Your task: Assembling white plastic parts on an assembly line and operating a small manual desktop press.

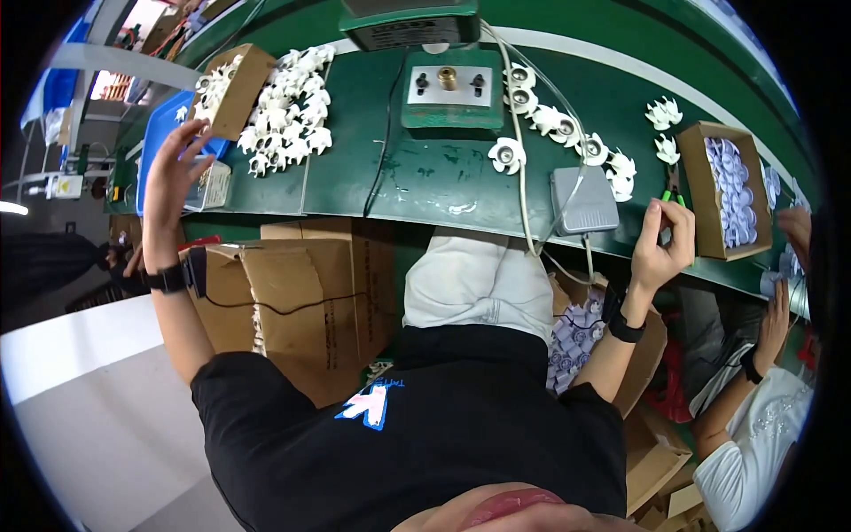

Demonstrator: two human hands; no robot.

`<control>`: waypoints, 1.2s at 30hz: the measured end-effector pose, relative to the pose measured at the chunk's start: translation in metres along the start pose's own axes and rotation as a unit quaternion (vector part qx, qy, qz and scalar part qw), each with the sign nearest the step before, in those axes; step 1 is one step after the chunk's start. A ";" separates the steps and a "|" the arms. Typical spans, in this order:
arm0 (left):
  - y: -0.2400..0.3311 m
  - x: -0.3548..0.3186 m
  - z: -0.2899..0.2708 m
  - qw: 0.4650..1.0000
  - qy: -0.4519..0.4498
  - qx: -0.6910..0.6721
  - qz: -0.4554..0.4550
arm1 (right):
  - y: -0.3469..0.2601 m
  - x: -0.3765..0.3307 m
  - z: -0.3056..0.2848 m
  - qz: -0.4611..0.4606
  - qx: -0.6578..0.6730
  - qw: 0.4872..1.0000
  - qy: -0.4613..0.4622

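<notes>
Clearly the work was midway: a heap of white plastic flower-shaped parts [288,106] lay on the green workbench [425,177] beside an open brown cardboard box [232,89], and a few more such parts [558,129] were strung past the green press fixture with a brass nozzle [448,89]. The left hand [173,168] hovered near the heap, fingers spread, empty. The right hand [665,244] pinched small green-handled pliers [671,193] beside a second box of pale lilac pieces [731,186].

On the counter [425,177], a heap of lamp holders [288,106] lies to my left, the pedal box [582,199] right, the press fixture [448,89] between them, further back.
</notes>
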State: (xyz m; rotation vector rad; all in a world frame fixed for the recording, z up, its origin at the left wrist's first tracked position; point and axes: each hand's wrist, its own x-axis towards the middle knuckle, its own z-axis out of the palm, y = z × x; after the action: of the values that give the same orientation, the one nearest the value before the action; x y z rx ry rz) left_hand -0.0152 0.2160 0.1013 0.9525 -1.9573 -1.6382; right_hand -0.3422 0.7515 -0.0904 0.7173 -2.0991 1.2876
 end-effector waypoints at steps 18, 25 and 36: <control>-0.055 -0.046 0.335 0.770 -0.261 0.464 0.353 | -0.003 0.002 -0.001 0.019 -0.009 1.000 0.017; -0.073 -0.066 0.324 0.810 -0.166 0.419 0.375 | -0.027 0.034 -0.006 -0.072 -0.072 0.960 -0.259; -0.097 -0.097 0.340 0.976 -0.070 0.088 0.186 | 0.001 0.049 -0.017 0.024 -0.075 0.939 -0.335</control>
State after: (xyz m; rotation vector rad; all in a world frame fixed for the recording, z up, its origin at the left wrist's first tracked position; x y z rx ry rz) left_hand -0.1622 0.5125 -0.0578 0.4947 -2.2425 -1.3684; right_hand -0.3738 0.7599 -0.0499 1.1620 -2.7249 0.9667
